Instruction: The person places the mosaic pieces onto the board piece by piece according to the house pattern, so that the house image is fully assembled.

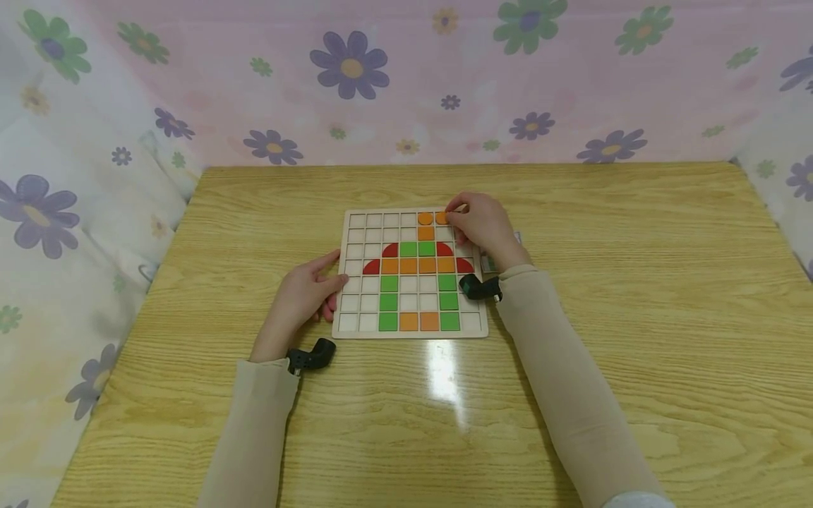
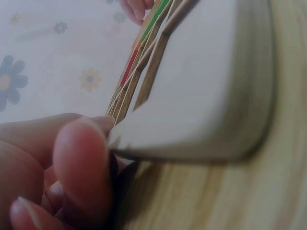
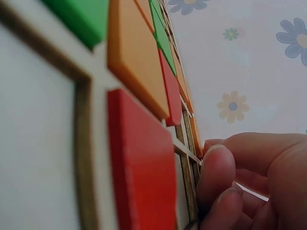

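Observation:
A pale wooden grid board (image 1: 353,303) lies flat on the table, partly filled with coloured pieces. My left hand (image 1: 303,295) holds its left edge, the thumb over the rim and the lower fingers curled. In the left wrist view, the thumb (image 2: 81,148) and index fingertip meet at the board's side. At the far edge, my right hand (image 1: 484,222) pinches an orange disc (image 1: 441,218) over a top-row cell. Beside that sits another orange disc (image 1: 425,219), above an orange square (image 1: 425,233). The right wrist view shows the pinched disc mostly hidden by the fingertips.
Green squares (image 1: 388,302), more orange squares (image 1: 409,322) and red quarter-circles (image 1: 371,267) sit in the cells. A small container (image 1: 489,264) is partly hidden under the right forearm. Flowered cloth (image 1: 406,120) stands behind the wooden table (image 1: 635,317) and along its sides.

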Action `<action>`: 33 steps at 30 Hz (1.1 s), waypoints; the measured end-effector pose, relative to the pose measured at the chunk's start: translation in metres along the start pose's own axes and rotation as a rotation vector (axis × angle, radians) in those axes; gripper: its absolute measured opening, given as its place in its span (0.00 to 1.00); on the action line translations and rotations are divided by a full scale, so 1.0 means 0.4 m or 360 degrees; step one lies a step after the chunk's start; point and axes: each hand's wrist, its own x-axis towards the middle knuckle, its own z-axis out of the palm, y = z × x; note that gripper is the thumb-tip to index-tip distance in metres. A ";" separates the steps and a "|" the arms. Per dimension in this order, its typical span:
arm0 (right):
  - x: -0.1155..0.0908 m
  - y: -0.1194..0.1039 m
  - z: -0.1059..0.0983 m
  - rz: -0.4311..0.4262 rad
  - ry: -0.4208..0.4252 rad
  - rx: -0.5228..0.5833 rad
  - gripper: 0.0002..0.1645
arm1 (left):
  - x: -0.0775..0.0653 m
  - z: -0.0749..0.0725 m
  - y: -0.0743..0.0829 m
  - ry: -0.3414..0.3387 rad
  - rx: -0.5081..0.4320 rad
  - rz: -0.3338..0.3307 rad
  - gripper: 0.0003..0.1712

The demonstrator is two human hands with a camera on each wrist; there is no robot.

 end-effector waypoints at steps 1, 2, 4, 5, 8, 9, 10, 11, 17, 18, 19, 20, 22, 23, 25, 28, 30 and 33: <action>0.000 0.000 0.000 0.0003 0.0000 0.0007 0.12 | 0.000 0.000 0.000 -0.0002 0.0000 -0.0003 0.33; 0.000 0.001 0.000 0.0007 -0.0002 0.0022 0.12 | 0.000 -0.001 0.001 -0.0002 -0.0002 -0.0007 0.33; -0.001 0.000 0.000 0.0023 -0.0020 0.0055 0.12 | -0.001 -0.002 0.000 -0.0003 -0.0008 -0.0012 0.33; -0.002 0.001 0.001 0.0035 -0.0034 0.0067 0.12 | -0.002 -0.003 0.000 -0.0005 -0.0013 -0.0015 0.33; -0.007 0.005 -0.002 0.0068 -0.0085 0.0079 0.12 | 0.000 -0.001 0.000 -0.0026 -0.0022 -0.0022 0.33; -0.009 0.006 -0.003 0.0079 -0.0103 0.0079 0.12 | 0.002 0.000 0.000 -0.0037 -0.0022 -0.0025 0.33; -0.010 0.008 -0.004 0.0082 -0.0118 0.0076 0.13 | 0.005 -0.001 0.001 -0.0047 -0.0019 -0.0028 0.33; -0.010 0.011 -0.006 0.0085 -0.0128 0.0086 0.15 | 0.009 -0.001 0.003 -0.0058 -0.0014 -0.0032 0.33; -0.005 0.035 -0.020 0.0158 -0.0034 0.0447 0.23 | 0.059 -0.004 0.006 -0.0093 -0.0016 0.0016 0.33; -0.004 0.041 -0.021 0.0164 -0.0024 0.0527 0.24 | 0.067 -0.004 0.005 -0.0094 -0.0025 0.0016 0.33; -0.005 0.046 -0.021 0.0168 -0.0023 0.0592 0.26 | 0.075 -0.004 0.003 -0.0101 -0.0029 0.0011 0.33; -0.005 0.053 -0.020 0.0176 -0.0032 0.0650 0.27 | 0.080 -0.003 0.000 -0.0109 -0.0033 0.0001 0.33; -0.005 0.066 -0.018 0.0182 -0.0051 0.0730 0.28 | 0.091 0.001 -0.006 -0.0121 -0.0042 -0.0017 0.33; -0.007 0.072 -0.012 0.0185 -0.0066 0.0761 0.27 | 0.091 0.000 -0.013 -0.0124 -0.0040 -0.0029 0.33; -0.010 0.082 0.001 0.0182 -0.0094 0.0801 0.26 | 0.089 0.000 -0.025 -0.0133 -0.0044 -0.0044 0.34; -0.018 0.090 0.020 0.0133 -0.0165 0.0788 0.24 | 0.080 -0.004 -0.040 -0.0132 -0.0056 -0.0048 0.34; -0.027 0.089 0.031 0.0044 -0.0236 0.0729 0.23 | 0.071 -0.010 -0.050 -0.0139 -0.0064 -0.0049 0.34; -0.058 0.077 0.042 -0.0138 -0.0336 0.0527 0.23 | 0.054 -0.021 -0.066 -0.0144 -0.0061 -0.0061 0.34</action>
